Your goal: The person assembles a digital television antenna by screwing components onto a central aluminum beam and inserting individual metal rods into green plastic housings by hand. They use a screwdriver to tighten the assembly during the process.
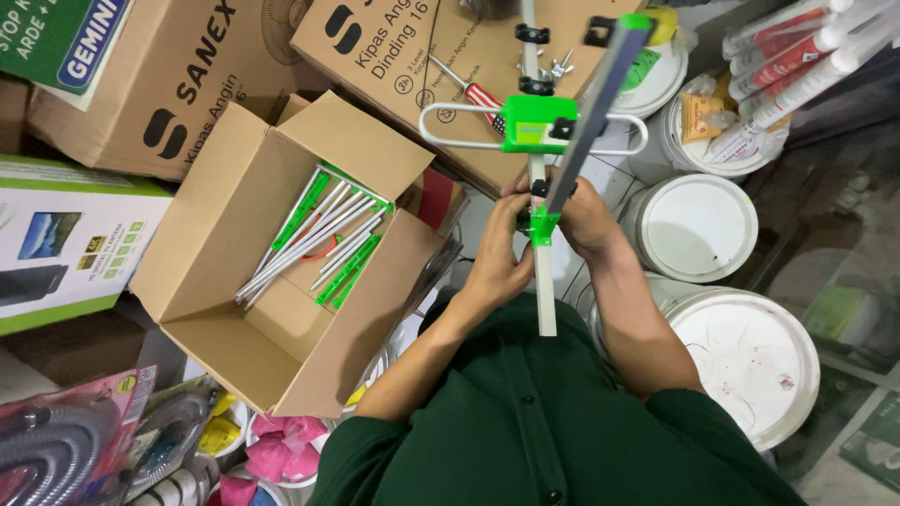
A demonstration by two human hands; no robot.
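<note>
1. Cardboard boxes [441,56] and white lidded buckets [698,228] are crowding the background.
2. An antenna frame [542,187] with green brackets is standing upright between both hands.
3. Left hand [499,262] and right hand [586,220] are closing their fingers on its lower stem.
4. An open carton [272,347] of spare rods [314,239] is sitting to the left.

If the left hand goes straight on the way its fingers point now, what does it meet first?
The left hand points up and slightly right along the white boom it holds. It would probably meet the green bracket with the wire loop first; depth is unclear.
</note>
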